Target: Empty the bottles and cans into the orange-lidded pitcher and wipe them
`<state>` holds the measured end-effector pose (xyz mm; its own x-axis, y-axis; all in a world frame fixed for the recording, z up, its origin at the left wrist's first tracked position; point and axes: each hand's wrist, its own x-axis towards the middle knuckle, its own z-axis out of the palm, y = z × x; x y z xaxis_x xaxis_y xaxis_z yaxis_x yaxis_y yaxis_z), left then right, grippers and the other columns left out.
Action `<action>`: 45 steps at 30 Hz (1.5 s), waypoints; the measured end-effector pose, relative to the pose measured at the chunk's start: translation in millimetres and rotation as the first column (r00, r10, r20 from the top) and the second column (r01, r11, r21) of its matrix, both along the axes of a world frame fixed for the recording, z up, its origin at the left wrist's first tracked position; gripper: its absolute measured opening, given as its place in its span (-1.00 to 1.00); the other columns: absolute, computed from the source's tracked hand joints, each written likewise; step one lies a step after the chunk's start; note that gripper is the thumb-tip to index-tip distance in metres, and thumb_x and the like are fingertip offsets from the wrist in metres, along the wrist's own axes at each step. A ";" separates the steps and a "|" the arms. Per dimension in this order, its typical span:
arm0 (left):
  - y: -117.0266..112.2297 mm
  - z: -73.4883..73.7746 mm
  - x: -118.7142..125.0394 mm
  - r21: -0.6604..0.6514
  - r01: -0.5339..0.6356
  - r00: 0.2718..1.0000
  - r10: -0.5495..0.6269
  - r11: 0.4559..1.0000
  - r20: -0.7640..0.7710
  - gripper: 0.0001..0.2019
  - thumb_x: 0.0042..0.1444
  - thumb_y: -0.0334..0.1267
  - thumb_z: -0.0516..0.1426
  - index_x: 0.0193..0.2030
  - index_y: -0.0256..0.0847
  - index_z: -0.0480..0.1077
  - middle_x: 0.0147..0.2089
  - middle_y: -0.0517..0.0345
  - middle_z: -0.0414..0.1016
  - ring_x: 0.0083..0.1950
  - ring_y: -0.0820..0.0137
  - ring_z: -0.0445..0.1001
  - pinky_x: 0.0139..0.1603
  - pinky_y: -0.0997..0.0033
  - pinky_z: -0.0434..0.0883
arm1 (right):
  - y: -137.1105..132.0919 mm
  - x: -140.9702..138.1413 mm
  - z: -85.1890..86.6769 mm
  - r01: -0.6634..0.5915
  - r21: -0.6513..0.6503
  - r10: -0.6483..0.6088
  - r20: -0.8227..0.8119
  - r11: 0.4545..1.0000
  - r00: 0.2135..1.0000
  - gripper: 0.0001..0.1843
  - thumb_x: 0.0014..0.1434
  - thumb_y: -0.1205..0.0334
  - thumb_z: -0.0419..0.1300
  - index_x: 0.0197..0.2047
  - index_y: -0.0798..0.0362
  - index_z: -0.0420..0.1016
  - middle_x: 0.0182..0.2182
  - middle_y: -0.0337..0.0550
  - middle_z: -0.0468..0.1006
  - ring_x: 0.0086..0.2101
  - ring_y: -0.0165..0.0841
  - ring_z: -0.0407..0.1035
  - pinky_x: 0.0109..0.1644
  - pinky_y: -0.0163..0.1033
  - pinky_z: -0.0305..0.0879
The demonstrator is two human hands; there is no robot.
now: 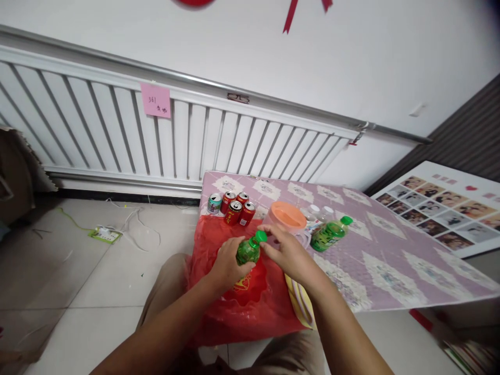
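My left hand [228,264] is wrapped round a green plastic drink bottle [249,251], held tilted over a red plastic bag [211,237] with a yellow print. At the bottle's mouth, the fingers of my right hand [287,251] pinch its green cap [260,236]. Whether the cap is still seated on the neck I cannot tell. Just beyond the bag stand several drink cans, among them a red can [247,213] and a teal can [214,203]. An orange-rimmed tub [288,214] sits behind my right hand, partly hidden by it.
A second green bottle [330,237] stands right of the tub, near clear bottles with white caps [327,212]. Yellow striped cloth [300,302] hangs at the near edge of the table [375,250]. A white radiator [219,135] runs behind; a photo board [449,208] leans at right.
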<state>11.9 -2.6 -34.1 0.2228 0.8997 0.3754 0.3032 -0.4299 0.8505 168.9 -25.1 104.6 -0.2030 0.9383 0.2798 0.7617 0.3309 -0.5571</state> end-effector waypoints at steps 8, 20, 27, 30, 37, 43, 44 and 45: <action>0.4 4.6 -2.8 -0.048 0.013 0.999 -0.015 0.999 -0.036 -0.35 -0.10 -0.30 0.34 0.18 -0.13 0.28 0.13 -0.06 0.44 0.18 0.05 0.42 0.21 -0.07 0.33 | 14.1 2.8 0.5 -0.157 -0.057 0.165 0.194 0.986 0.967 -0.59 0.08 0.39 0.14 0.01 -0.02 0.53 -0.15 -0.09 0.57 -0.10 -0.22 0.44 0.05 -0.07 0.32; -1.2 5.5 -4.0 -0.042 0.024 0.998 -0.026 0.999 -0.065 -0.37 -0.08 -0.30 0.33 0.17 -0.13 0.27 0.12 -0.03 0.45 0.16 0.08 0.43 0.18 -0.02 0.34 | 18.1 0.7 3.6 -0.195 -0.106 0.219 0.312 0.975 0.925 -0.77 0.09 0.43 0.23 -0.15 0.09 0.53 -0.23 -0.06 0.55 -0.21 -0.25 0.41 -0.10 -0.20 0.27; -2.0 6.0 -4.2 -0.028 0.014 0.998 -0.016 0.999 -0.056 -0.38 -0.08 -0.31 0.33 0.16 -0.11 0.28 0.12 -0.01 0.46 0.16 0.11 0.44 0.16 0.02 0.35 | 16.8 -10.4 3.8 0.034 -0.111 0.017 0.434 0.993 0.901 -0.89 0.09 0.26 0.32 -0.32 0.07 0.48 -0.41 -0.18 0.53 -0.42 -0.37 0.33 -0.35 -0.30 0.07; -2.7 8.7 -4.5 -0.027 0.018 0.999 -0.019 0.999 -0.046 -0.39 -0.09 -0.34 0.33 0.15 -0.12 0.28 0.13 0.00 0.47 0.16 0.11 0.45 0.16 0.03 0.35 | 12.9 -18.5 2.2 0.159 -0.065 -0.107 0.489 0.985 0.866 -0.81 0.12 0.13 0.31 -0.38 0.04 0.43 -0.47 -0.20 0.50 -0.47 -0.38 0.29 -0.42 -0.29 -0.03; -2.7 8.6 -4.1 -0.024 0.008 0.999 -0.009 1.000 -0.050 -0.38 -0.10 -0.35 0.34 0.14 -0.14 0.30 0.12 -0.04 0.48 0.15 0.09 0.46 0.15 0.00 0.37 | 5.8 -22.4 -11.9 0.270 0.020 -0.250 0.444 0.963 0.860 -0.64 0.15 -0.08 0.26 -0.20 0.06 0.50 -0.28 -0.02 0.59 -0.24 -0.15 0.45 -0.25 -0.19 0.19; -1.2 3.8 -3.6 -0.024 0.009 0.998 -0.010 1.000 -0.055 -0.34 -0.09 -0.34 0.35 0.18 -0.13 0.26 0.15 -0.05 0.45 0.19 0.08 0.44 0.19 -0.03 0.36 | 3.4 -8.1 -27.9 0.087 -0.059 -0.087 0.013 0.994 0.996 -0.36 0.15 0.08 0.19 0.29 0.02 0.29 0.18 0.02 0.44 0.18 -0.12 0.28 0.23 0.01 0.19; -1.3 4.1 -3.7 -0.030 0.009 0.998 -0.010 1.000 -0.060 -0.34 -0.10 -0.33 0.35 0.18 -0.14 0.26 0.15 -0.05 0.46 0.18 0.08 0.44 0.18 -0.03 0.36 | 3.2 -6.0 -30.5 0.053 -0.068 -0.056 -0.044 0.996 0.997 -0.41 0.17 0.11 0.16 0.26 -0.01 0.33 0.18 -0.01 0.44 0.19 -0.15 0.28 0.25 0.01 0.17; -1.5 4.8 -3.9 -0.035 0.007 0.998 -0.009 0.999 -0.062 -0.33 -0.10 -0.34 0.35 0.18 -0.14 0.26 0.14 -0.05 0.46 0.17 0.08 0.44 0.18 -0.03 0.36 | 3.2 -4.3 -33.1 0.025 -0.073 -0.031 -0.089 0.997 0.996 -0.47 0.17 0.14 0.13 0.22 -0.03 0.37 0.17 -0.04 0.45 0.19 -0.18 0.29 0.27 0.00 0.17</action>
<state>8.1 -4.1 -29.3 0.2518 0.9102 0.3289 0.3531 -0.4028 0.8444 164.6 -22.0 71.5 -0.1532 0.9616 0.2276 0.7155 0.2668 -0.6456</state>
